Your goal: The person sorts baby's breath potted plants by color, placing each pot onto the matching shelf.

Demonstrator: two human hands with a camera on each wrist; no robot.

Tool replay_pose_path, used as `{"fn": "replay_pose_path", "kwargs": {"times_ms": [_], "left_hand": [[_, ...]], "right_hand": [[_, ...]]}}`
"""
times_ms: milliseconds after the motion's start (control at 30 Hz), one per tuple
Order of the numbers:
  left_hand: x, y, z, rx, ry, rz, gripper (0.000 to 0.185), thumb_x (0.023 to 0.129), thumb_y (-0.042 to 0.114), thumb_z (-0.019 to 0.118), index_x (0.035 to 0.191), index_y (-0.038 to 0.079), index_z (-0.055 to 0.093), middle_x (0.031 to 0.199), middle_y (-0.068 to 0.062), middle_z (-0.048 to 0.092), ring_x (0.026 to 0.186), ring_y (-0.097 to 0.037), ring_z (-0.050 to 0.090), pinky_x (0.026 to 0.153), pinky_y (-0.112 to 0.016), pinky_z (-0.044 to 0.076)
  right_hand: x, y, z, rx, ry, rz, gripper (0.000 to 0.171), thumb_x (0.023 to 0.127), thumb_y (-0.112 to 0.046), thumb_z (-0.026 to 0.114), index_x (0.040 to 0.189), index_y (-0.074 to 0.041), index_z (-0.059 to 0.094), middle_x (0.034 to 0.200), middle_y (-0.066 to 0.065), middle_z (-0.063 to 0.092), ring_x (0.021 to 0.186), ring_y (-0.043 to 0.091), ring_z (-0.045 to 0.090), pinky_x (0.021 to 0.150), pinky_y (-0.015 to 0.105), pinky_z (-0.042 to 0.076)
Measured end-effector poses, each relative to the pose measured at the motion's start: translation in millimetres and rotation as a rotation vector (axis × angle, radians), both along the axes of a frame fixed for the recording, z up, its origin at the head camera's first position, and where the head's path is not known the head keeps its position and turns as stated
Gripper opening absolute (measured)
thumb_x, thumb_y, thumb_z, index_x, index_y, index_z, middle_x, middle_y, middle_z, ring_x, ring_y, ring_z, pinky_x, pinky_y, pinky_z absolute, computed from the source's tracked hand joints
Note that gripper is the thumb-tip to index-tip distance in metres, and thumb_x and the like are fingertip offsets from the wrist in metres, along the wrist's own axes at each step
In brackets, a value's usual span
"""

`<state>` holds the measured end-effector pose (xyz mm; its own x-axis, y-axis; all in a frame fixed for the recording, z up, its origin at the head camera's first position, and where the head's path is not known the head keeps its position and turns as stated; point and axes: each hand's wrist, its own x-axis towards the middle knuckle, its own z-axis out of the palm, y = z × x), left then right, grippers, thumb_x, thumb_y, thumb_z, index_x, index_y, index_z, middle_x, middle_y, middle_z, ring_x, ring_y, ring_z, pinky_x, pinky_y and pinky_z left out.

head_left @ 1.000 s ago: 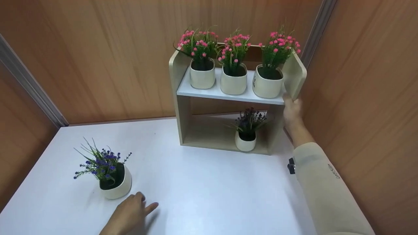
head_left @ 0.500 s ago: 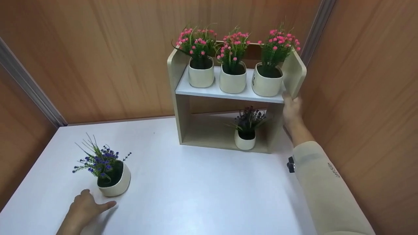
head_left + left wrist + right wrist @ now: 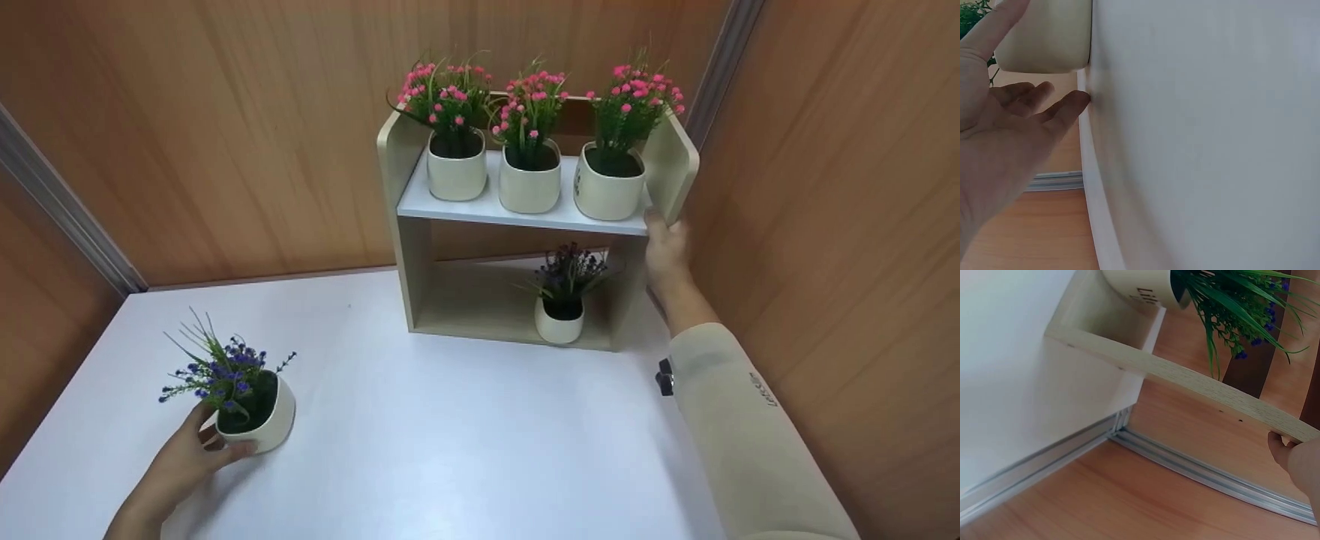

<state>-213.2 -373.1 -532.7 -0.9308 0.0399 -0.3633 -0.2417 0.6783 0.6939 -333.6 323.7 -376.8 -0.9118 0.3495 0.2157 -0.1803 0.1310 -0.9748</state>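
A white pot of purple flowers (image 3: 276,421) stands on the left of the white table. My left hand (image 3: 178,459) is at its near left side, thumb across the front and fingers beyond the left side. In the left wrist view the thumb lies over the pot (image 3: 1050,42), while the other fingers are spread apart from it. My right hand (image 3: 669,251) grips the right side panel of a small two-level shelf (image 3: 409,262), near the upper board. In the right wrist view the thumb of my right hand (image 3: 1302,458) shows at the panel's edge; its other fingers are hidden.
Three white pots with pink flowers, left (image 3: 457,176), middle (image 3: 530,187) and right (image 3: 611,193), stand on the upper board. A dark purple potted plant (image 3: 559,322) sits on the lower level. Wood-grain walls (image 3: 262,150) enclose the white table (image 3: 420,435).
My left hand has moved left, then forward to the purple-flower pot, its thumb now over the pot's front. The right hand keeps its grip on the shelf panel. The head view has shifted slightly.
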Motion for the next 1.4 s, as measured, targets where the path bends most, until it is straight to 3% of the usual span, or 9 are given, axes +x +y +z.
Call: {"fn": "replay_pose_path", "kwargs": {"times_ms": [267, 467, 667, 867, 1033, 1400], "left_hand": [[-1.8, 4, 0.9, -0.006, 0.0, 0.026, 0.142, 0.087, 0.058, 0.087, 0.169, -0.005, -0.011, 0.172, -0.043, 0.009, 0.156, -0.062, 0.027, 0.121, -0.061, 0.047], [0.9, 24, 6.5, -0.021, 0.015, 0.009, 0.143, 0.085, 0.063, 0.086, 0.17, -0.006, -0.006, 0.172, -0.042, 0.01, 0.155, -0.063, 0.029, 0.117, -0.06, 0.051], [1.9, 61, 22.2, 0.014, 0.048, -0.034, 0.138, 0.085, 0.06, 0.088, 0.17, -0.007, 0.003, 0.173, -0.04, 0.015, 0.155, -0.06, 0.036, 0.115, -0.054, 0.055], [5.0, 105, 31.6, 0.101, 0.125, -0.093, 0.128, 0.085, 0.046, 0.093, 0.171, -0.005, 0.013, 0.172, -0.039, 0.026, 0.147, -0.058, 0.05, 0.107, -0.049, 0.061], [2.4, 139, 34.7, 0.175, 0.171, -0.153, 0.119, 0.084, 0.039, 0.094, 0.171, 0.0, 0.023, 0.17, -0.035, 0.035, 0.143, -0.056, 0.057, 0.105, -0.048, 0.063], [-15.1, 190, 33.1, 0.249, 0.232, -0.235, 0.105, 0.086, 0.029, 0.094, 0.17, 0.011, 0.034, 0.172, -0.024, 0.04, 0.15, -0.054, 0.05, 0.11, -0.051, 0.06]], "right_hand": [[-1.0, 0, 0.5, -0.002, -0.035, -0.018, 0.063, 0.115, -0.039, 0.043, 0.17, -0.014, 0.026, 0.172, 0.009, 0.038, 0.16, 0.022, 0.033, 0.14, 0.044, 0.017], [-1.1, -1, 0.8, -0.01, -0.012, -0.007, 0.061, 0.115, -0.038, 0.043, 0.169, -0.014, 0.028, 0.171, 0.009, 0.039, 0.159, 0.022, 0.032, 0.141, 0.044, 0.015], [-0.5, -1, -1.1, -0.019, 0.022, 0.017, 0.06, 0.116, -0.037, 0.042, 0.17, -0.02, 0.022, 0.176, 0.003, 0.03, 0.167, 0.02, 0.022, 0.142, 0.044, 0.006], [-0.4, 0, -1.2, -0.027, 0.004, 0.009, 0.058, 0.117, -0.039, 0.042, 0.169, -0.019, 0.024, 0.174, 0.003, 0.033, 0.164, 0.02, 0.026, 0.142, 0.045, 0.007], [-2.5, 0, -1.8, -0.028, 0.021, 0.008, 0.057, 0.117, -0.036, 0.042, 0.168, -0.017, 0.025, 0.173, 0.006, 0.035, 0.163, 0.021, 0.028, 0.142, 0.044, 0.008], [-1.1, -1, -1.5, -0.018, -0.001, 0.017, 0.061, 0.116, -0.036, 0.041, 0.17, -0.017, 0.02, 0.176, 0.006, 0.03, 0.167, 0.022, 0.021, 0.142, 0.046, 0.005]]}}
